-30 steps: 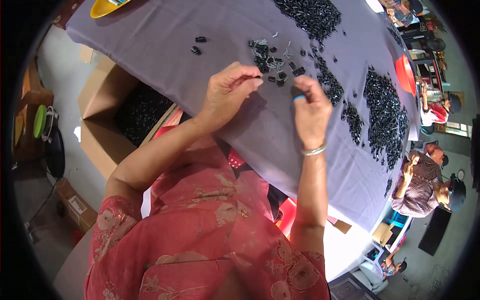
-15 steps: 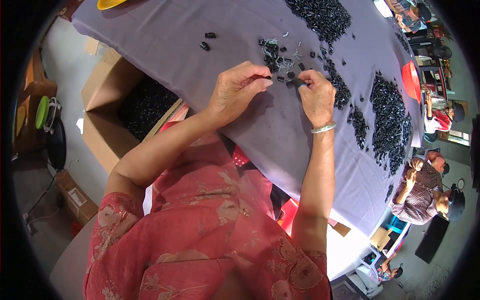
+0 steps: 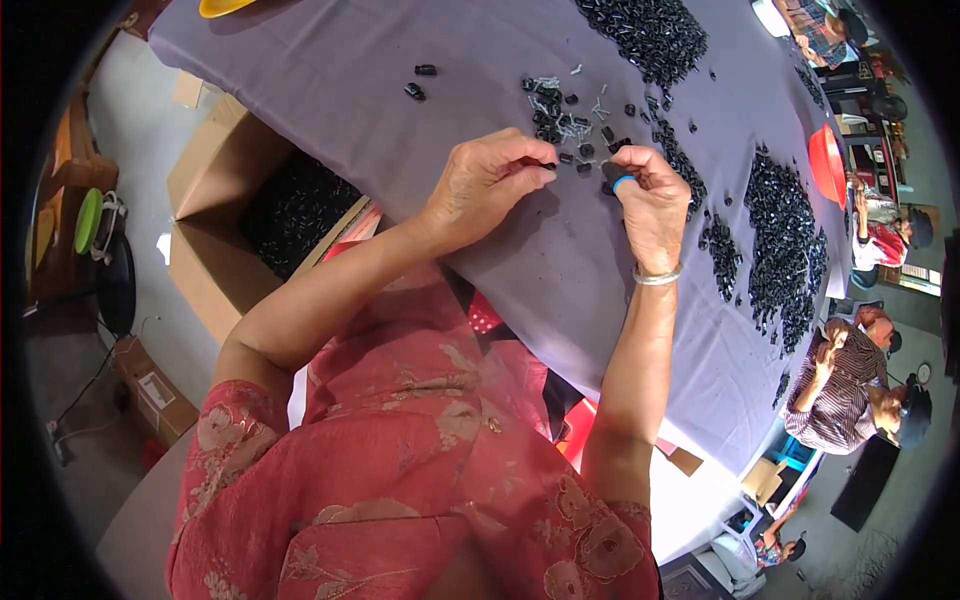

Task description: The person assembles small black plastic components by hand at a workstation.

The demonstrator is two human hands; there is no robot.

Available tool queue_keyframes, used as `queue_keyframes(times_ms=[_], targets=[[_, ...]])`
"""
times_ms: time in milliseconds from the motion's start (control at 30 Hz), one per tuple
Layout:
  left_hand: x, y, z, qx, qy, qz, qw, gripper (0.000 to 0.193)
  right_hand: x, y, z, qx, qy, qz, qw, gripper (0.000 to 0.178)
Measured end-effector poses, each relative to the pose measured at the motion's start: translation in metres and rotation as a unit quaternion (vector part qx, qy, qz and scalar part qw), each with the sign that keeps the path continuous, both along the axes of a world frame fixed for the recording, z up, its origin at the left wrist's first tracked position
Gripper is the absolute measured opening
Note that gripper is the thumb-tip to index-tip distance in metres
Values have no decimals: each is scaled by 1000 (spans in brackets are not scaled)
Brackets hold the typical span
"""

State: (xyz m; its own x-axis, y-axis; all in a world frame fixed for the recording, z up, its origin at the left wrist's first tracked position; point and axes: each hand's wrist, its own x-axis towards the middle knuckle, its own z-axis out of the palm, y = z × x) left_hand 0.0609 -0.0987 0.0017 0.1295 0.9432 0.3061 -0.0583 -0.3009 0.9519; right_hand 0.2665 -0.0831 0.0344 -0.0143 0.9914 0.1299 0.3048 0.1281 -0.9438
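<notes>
My left hand (image 3: 488, 188) is closed, thumb and forefinger pinching a small black part (image 3: 549, 166) just above the grey cloth. To its right, my right hand (image 3: 656, 205) has its fingers drawn in around a dark piece with a blue band (image 3: 621, 184); its exact kind is hidden. A gap separates the two hands. Just beyond the fingertips lie several loose short black cylindrical parts (image 3: 586, 150) and a scatter of small silver screws (image 3: 574, 130). Two more black parts (image 3: 414, 91) rest apart, farther left.
Heaps of small black parts (image 3: 650, 40) lie at the far side and on the right (image 3: 780, 235). A cardboard box (image 3: 215, 255) with black parts inside stands left of the grey-clothed table (image 3: 330, 60). A red bowl (image 3: 827, 165) sits at the right edge. Other people sit beyond it.
My right hand has moved slightly right and down, carrying the dark piece with the blue band. The left hand has shifted slightly right, still pinching.
</notes>
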Motion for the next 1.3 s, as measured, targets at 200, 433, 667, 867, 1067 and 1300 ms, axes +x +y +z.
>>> queue_keyframes(times_ms=[200, 433, 667, 867, 1067, 1300], targets=[[-3, 1, 4, -53, 29, -64, 996, 14, -26, -9, 8, 9, 88, 74, 993, 23], [-5, 0, 6, -36, 48, -62, 996, 14, -34, -13, 12, 58, 40, 91, 993, 27], [-4, -1, 2, -39, 37, -60, 997, 14, -35, -14, 10, 133, -49, 71, 987, 24], [-4, -1, 4, -39, 50, -43, 997, 13, -39, -16, 17, 167, -128, 93, 973, 26], [-4, 1, -1, -32, 57, -32, 997, 13, -45, -17, 26, 179, -182, 76, 964, 23], [-2, 2, 0, -45, 12, -34, 998, 13, -35, -11, 20, 87, -68, 109, 988, 33]])
